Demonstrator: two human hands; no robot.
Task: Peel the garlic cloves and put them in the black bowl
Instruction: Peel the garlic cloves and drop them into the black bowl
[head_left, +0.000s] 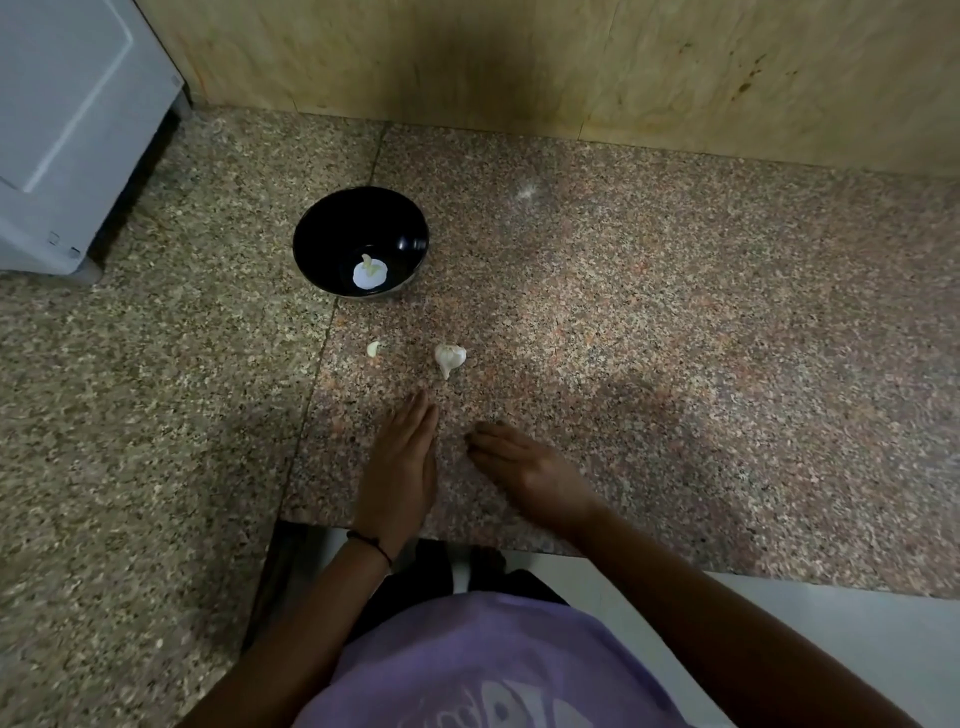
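Two hands lie on the speckled granite table (675, 322) before us, and both hold nothing. Our left hand (402, 460) lies flat with its fingers straight and together, pointing toward 12 o'clock; a thin black band (371, 545) circles its wrist. Our right hand (522, 470) rests just beside it at 3 o'clock, with fingers loosely bent, their tips turned toward 10 o'clock, grasping nothing.

At 12 o'clock from the gap between the hands sits a garlic bulb (450, 357), unpeeled and white, its pointed stem aimed toward 6 o'clock. A small garlic clove (373, 348) lies apart from it at 9 o'clock. Neither touches a hand.

Farther out, at 11 o'clock from the clove, stands the black bowl (332, 228). On its floor we see a round white patch with a pale greenish bit on top (369, 272); we cannot tell whether it is garlic or partly glare.

At 10 o'clock of the view stands a white appliance (67, 130), and a wooden panel (571, 67) runs along the table's far edge at 12 o'clock. Our purple shirt (467, 670) fills the 6 o'clock edge.
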